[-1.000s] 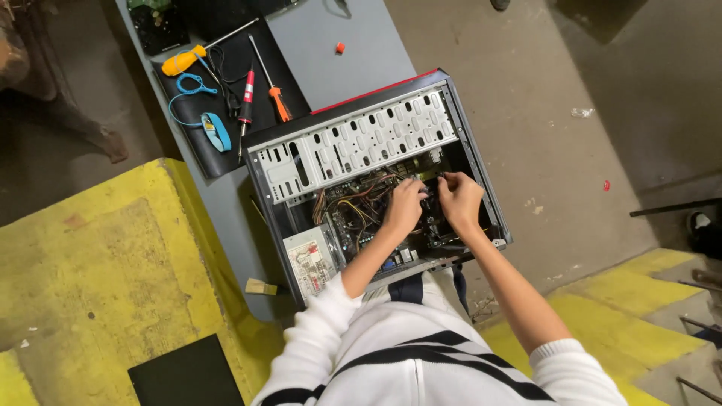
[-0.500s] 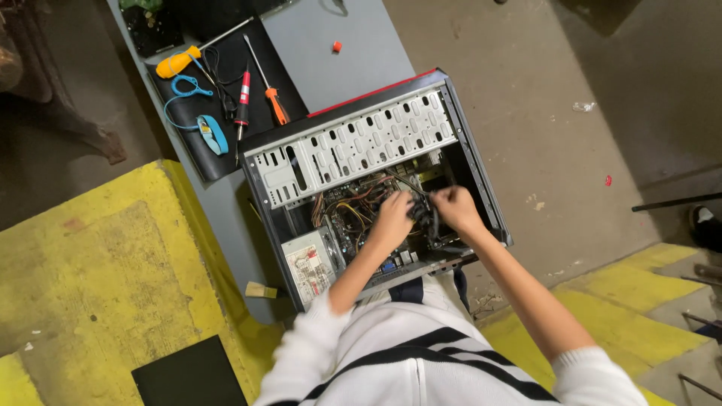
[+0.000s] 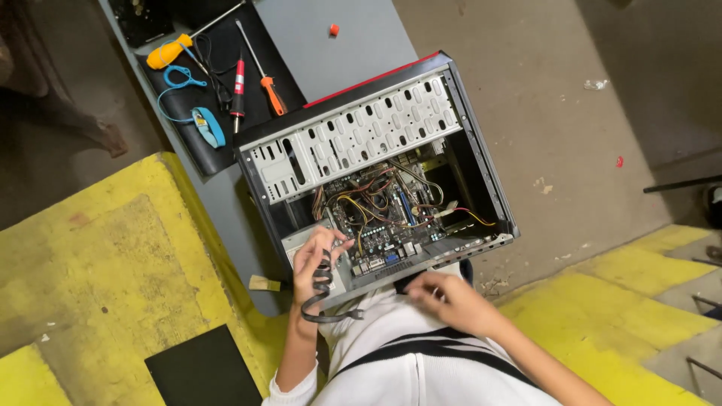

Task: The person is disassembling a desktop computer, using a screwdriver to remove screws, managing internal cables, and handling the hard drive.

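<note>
an open desktop computer case lies on its side on a grey bench, its black frame with a red edge and perforated metal drive bays facing up, motherboard and coloured wires exposed. a black cable hangs in a coiled loop just off the case's near corner.

tools on mat | mat behind computer case

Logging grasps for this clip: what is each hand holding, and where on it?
Left hand grips a coiled black cable near its upper end. Right hand is blurred; no hold visible.
</note>
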